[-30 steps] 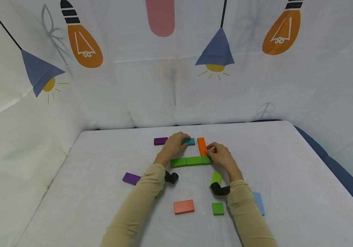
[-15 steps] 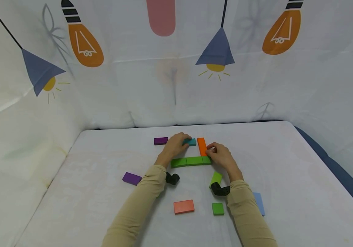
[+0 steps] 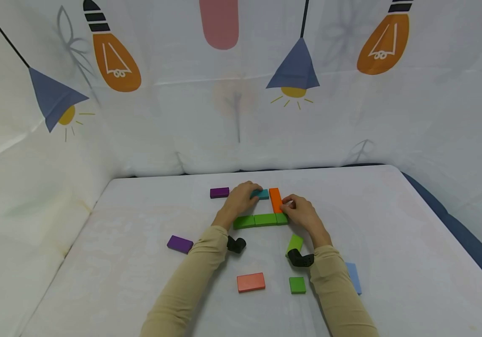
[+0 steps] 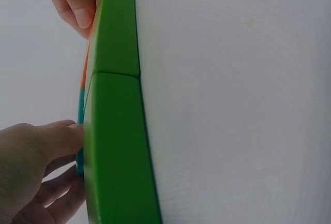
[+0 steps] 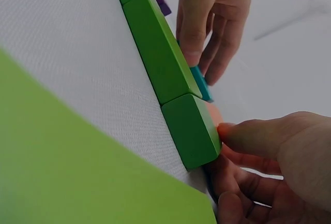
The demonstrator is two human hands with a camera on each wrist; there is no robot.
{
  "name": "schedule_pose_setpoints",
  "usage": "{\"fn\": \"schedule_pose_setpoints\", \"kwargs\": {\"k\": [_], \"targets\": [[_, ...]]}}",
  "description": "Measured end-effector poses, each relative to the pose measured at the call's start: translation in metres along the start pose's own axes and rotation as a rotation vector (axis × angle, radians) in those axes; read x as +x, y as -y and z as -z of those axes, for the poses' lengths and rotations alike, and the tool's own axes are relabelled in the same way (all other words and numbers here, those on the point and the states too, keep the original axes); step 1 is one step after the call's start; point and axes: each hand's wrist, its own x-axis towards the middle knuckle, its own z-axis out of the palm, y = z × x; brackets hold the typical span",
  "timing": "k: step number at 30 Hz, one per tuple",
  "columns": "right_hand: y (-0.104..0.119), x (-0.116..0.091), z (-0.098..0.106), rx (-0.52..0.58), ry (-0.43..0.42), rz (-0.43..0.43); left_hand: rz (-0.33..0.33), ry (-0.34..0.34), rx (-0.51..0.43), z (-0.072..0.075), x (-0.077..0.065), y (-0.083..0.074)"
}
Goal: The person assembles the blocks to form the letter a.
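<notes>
The left hand (image 3: 241, 199) pinches the teal block (image 3: 264, 194), partly hiding it, just left of the orange block (image 3: 274, 198). The right hand (image 3: 304, 213) touches the orange block; whether its bent fingers grip it, I cannot tell.

Your left sleeve (image 3: 186, 283) and right sleeve (image 3: 339, 290): plain khaki, long, creased. You wear a black, bent left wrist camera (image 3: 236, 244), similar black right wrist camera (image 3: 301, 259).

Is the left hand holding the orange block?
No, the left hand pinches the teal block, while the orange block lies at the right hand.
</notes>
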Motion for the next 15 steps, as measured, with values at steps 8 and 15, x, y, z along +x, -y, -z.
{"fn": "schedule_pose_setpoints", "kwargs": {"k": [8, 15], "targets": [[-0.0004, -0.0024, -0.0002, 0.002, -0.003, 0.028, 0.001, 0.005, 0.006, -0.0024, 0.0006, -0.0004], [-0.0005, -0.0033, -0.0001, -0.007, -0.010, 0.030, 0.000, 0.002, 0.009, -0.0030, 0.0003, -0.0005]]}}
